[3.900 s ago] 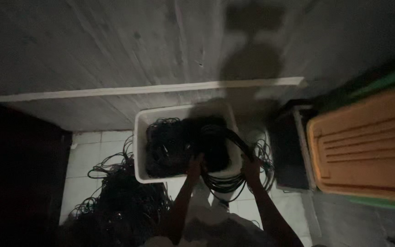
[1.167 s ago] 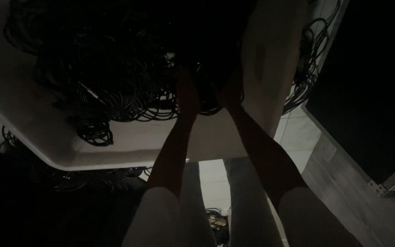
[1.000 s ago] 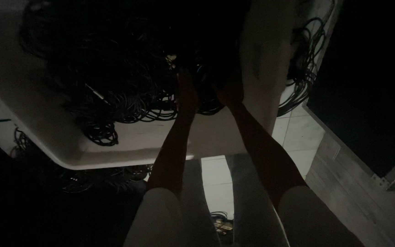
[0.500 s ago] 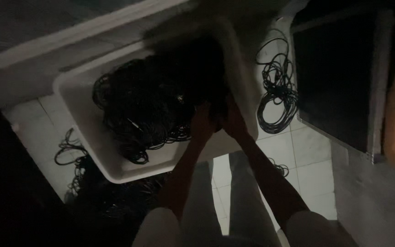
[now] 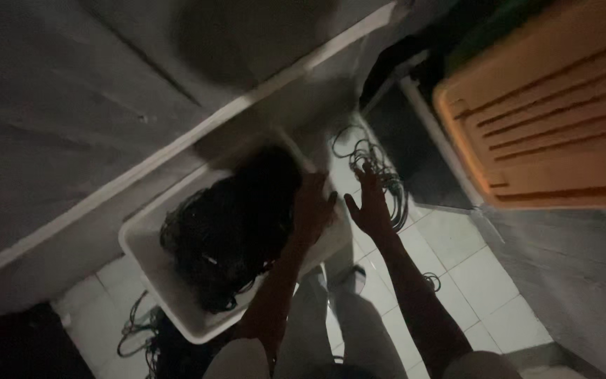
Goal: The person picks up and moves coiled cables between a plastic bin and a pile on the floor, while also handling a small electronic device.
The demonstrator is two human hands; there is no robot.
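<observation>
Left hand [image 5: 312, 210] seemingly resting on white tub [image 5: 142, 260]; right hand [image 5: 372, 203] spread, empty.

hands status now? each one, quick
Left hand: open, resting on the rim of the white plastic tub of tangled black cables; holds nothing.
Right hand: open, fingers spread, empty, above the tiled floor.

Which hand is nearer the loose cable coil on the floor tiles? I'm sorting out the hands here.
Right. The right hand is spread open just beside the cable coil, while the left hand is farther off, over the white tub of tangled cables.
</observation>
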